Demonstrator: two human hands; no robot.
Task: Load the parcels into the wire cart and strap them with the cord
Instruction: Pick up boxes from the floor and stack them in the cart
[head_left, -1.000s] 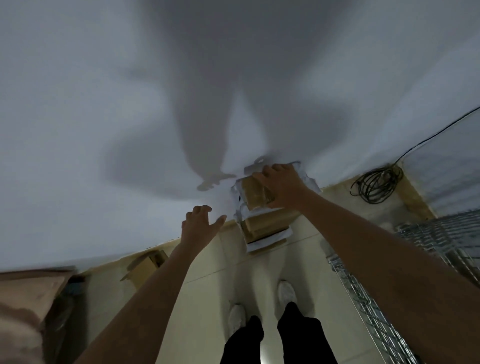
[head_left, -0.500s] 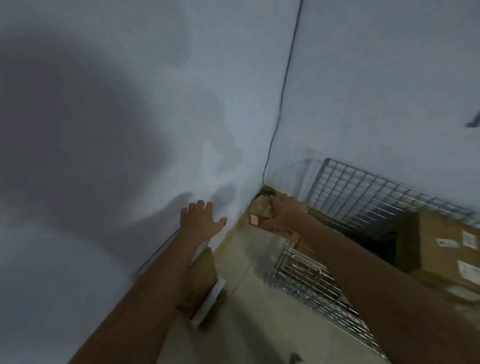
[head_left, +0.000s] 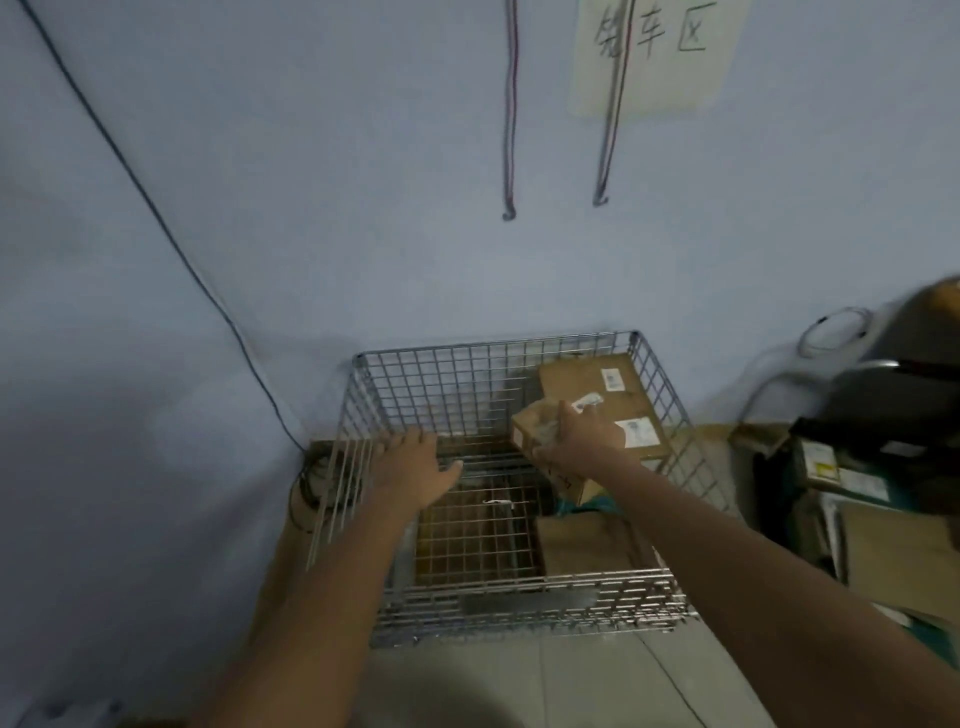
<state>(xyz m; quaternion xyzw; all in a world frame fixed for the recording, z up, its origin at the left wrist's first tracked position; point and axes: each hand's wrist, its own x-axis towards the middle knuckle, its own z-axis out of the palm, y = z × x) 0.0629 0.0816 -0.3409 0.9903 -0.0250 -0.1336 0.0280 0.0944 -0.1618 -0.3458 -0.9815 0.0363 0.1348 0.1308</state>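
A wire cart (head_left: 498, 613) stands on the floor against the wall. My right hand (head_left: 582, 441) grips a small brown parcel (head_left: 532, 434) and holds it above the cart's right half. My left hand (head_left: 415, 467) hovers open over the cart's left side, holding nothing. A large cardboard parcel (head_left: 597, 384) with white labels lies at the cart's back right. Another brown parcel (head_left: 582, 545) sits at its front right. Two cords with hooks (head_left: 510, 156) hang on the wall above the cart.
A paper sign (head_left: 654, 57) hangs on the wall at the top right. A dark cable (head_left: 156, 208) runs down the wall to a coil (head_left: 304, 493) left of the cart. Boxes and dark items (head_left: 857, 467) are piled at the right.
My view has swung from the corner of the room to the cart. My right hand has carried the small parcel from the floor stack to above the cart. My left hand stays open.
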